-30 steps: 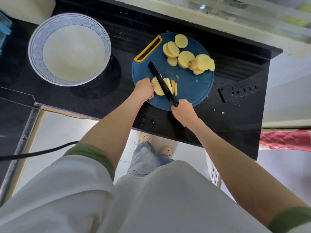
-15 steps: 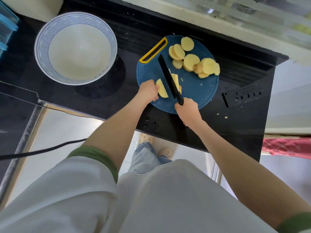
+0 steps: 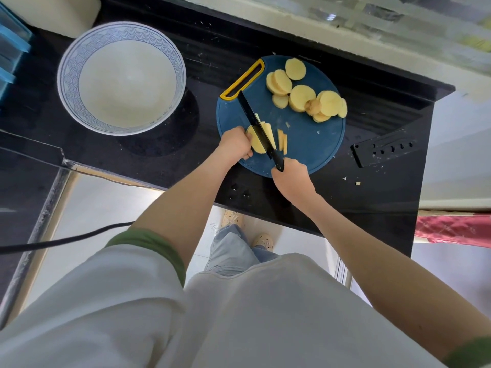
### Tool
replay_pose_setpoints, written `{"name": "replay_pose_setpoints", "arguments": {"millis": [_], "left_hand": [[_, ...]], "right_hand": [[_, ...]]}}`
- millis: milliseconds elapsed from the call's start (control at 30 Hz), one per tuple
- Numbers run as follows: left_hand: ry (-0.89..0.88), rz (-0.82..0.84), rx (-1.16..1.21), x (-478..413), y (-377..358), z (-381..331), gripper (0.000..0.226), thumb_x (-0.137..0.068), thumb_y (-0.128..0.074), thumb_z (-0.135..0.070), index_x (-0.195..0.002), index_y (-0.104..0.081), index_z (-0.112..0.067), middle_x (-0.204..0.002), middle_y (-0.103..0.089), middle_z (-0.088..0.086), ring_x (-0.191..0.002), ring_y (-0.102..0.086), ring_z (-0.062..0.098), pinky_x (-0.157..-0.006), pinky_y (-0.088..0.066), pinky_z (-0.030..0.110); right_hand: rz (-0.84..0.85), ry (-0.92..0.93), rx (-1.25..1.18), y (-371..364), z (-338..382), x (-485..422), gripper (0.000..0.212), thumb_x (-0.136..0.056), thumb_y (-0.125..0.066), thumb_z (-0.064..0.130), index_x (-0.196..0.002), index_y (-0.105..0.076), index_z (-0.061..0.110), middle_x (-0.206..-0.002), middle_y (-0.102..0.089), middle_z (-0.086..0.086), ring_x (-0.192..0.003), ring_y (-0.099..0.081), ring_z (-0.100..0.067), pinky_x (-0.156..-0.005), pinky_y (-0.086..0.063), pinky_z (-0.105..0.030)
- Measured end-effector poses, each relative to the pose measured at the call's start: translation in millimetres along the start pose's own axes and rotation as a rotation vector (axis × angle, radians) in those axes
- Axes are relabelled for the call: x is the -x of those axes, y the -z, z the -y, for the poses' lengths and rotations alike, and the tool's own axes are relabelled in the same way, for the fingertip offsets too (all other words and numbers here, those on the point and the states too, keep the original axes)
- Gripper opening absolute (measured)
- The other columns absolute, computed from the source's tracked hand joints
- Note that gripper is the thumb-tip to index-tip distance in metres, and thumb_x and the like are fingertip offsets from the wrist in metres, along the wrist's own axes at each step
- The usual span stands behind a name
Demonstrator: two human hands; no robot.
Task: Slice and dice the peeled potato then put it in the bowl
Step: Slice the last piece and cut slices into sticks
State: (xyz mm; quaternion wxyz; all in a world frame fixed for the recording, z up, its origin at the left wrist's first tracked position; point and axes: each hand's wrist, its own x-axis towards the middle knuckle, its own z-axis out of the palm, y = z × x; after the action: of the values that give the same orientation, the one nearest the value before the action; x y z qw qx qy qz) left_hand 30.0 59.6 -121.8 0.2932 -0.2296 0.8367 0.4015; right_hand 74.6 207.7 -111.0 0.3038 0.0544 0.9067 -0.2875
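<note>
A round blue cutting board [image 3: 313,144] with a yellow handle lies on the black counter. My left hand [image 3: 235,146] pins a stack of potato slices [image 3: 256,140] at the board's near left. My right hand [image 3: 291,179] grips the handle of a black knife [image 3: 256,126], whose blade lies across that stack. Two or three cut strips [image 3: 283,140] sit just right of the blade. Several round potato slices [image 3: 303,92] are piled at the far side of the board. A large white bowl [image 3: 121,78] with a blue patterned rim stands to the left, with nothing in it.
A black perforated bar [image 3: 385,151] lies right of the board, with small potato scraps [image 3: 357,183] near it. A blue container [image 3: 12,57] sits at the far left. The counter's near edge drops to the floor, where my feet [image 3: 261,241] show. A black cable [image 3: 66,239] runs at lower left.
The knife has shifted left across the potato stack, leaving cut strips to its right. My left hand has stayed on the stack.
</note>
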Motion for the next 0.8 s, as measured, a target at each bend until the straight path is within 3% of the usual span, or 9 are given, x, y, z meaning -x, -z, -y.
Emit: {"name": "replay_pose_setpoints", "arguments": {"millis": [200, 333, 433, 533, 667, 800], "left_hand": [[0.002, -0.015, -0.022, -2.3, -0.4, 1.2, 0.018, -0.103, -0.035, -0.016, -0.110, -0.049, -0.008, -0.097, -0.071, 0.013, -0.056, -0.056, 0.014, -0.052, -0.044, 0.023], [0.005, -0.008, -0.046, -3.3, -1.3, 2.8, 0.018, -0.098, -0.044, -0.009, -0.115, -0.051, -0.006, -0.101, -0.069, 0.015, -0.087, -0.068, 0.028, -0.070, -0.053, 0.034], [-0.011, 0.004, -0.060, -3.4, -1.1, 4.6, 0.014, -0.097, -0.047, -0.007, -0.110, -0.050, -0.007, -0.104, -0.067, 0.016, -0.091, -0.066, 0.028, -0.064, -0.048, 0.030], [-0.026, 0.003, -0.052, -3.6, -1.5, 6.3, 0.005, -0.096, -0.045, -0.005, -0.100, -0.047, -0.009, -0.099, -0.066, 0.015, -0.080, -0.061, 0.024, -0.053, -0.043, 0.024], [-0.054, 0.023, -0.059, -2.6, 0.8, 6.1, 0.007, -0.096, -0.047, -0.004, -0.099, -0.046, -0.010, -0.097, -0.063, 0.012, -0.082, -0.057, 0.020, -0.056, -0.042, 0.023], [-0.051, 0.048, -0.038, -0.3, 4.9, 4.9, 0.006, -0.098, -0.044, -0.006, -0.102, -0.046, -0.010, -0.095, -0.063, 0.010, -0.080, -0.056, 0.018, -0.050, -0.040, 0.017]], "right_hand": [[0.005, -0.042, 0.025, -7.6, -0.7, -5.3, 0.014, -0.098, -0.046, 0.020, -0.099, -0.053, 0.008, -0.074, -0.047, -0.001, -0.062, -0.050, -0.012, -0.051, -0.039, -0.023], [-0.007, -0.036, 0.081, -8.2, 2.9, -9.6, 0.014, -0.098, -0.046, 0.020, -0.100, -0.052, 0.007, -0.073, -0.046, -0.001, -0.062, -0.048, -0.013, -0.055, -0.040, -0.027], [-0.008, -0.046, 0.093, -9.9, 6.8, -12.6, 0.016, -0.097, -0.048, 0.021, -0.102, -0.052, 0.007, -0.076, -0.047, -0.002, -0.070, -0.053, -0.017, -0.060, -0.043, -0.029], [-0.015, -0.046, 0.072, -9.5, 7.7, -16.4, 0.014, -0.096, -0.047, 0.019, -0.100, -0.052, 0.006, -0.084, -0.051, -0.007, -0.073, -0.054, -0.021, -0.061, -0.043, -0.031], [-0.019, 0.007, 0.036, -6.6, 16.5, -24.6, 0.017, -0.095, -0.044, 0.016, -0.080, -0.047, 0.009, -0.069, -0.044, -0.001, -0.059, -0.044, -0.014, -0.049, -0.032, -0.023], [-0.043, 0.000, -0.072, -3.5, 21.3, -22.2, 0.020, -0.094, -0.043, 0.013, -0.075, -0.047, 0.007, -0.064, -0.043, -0.002, -0.055, -0.043, -0.017, -0.050, -0.037, -0.029]]}}
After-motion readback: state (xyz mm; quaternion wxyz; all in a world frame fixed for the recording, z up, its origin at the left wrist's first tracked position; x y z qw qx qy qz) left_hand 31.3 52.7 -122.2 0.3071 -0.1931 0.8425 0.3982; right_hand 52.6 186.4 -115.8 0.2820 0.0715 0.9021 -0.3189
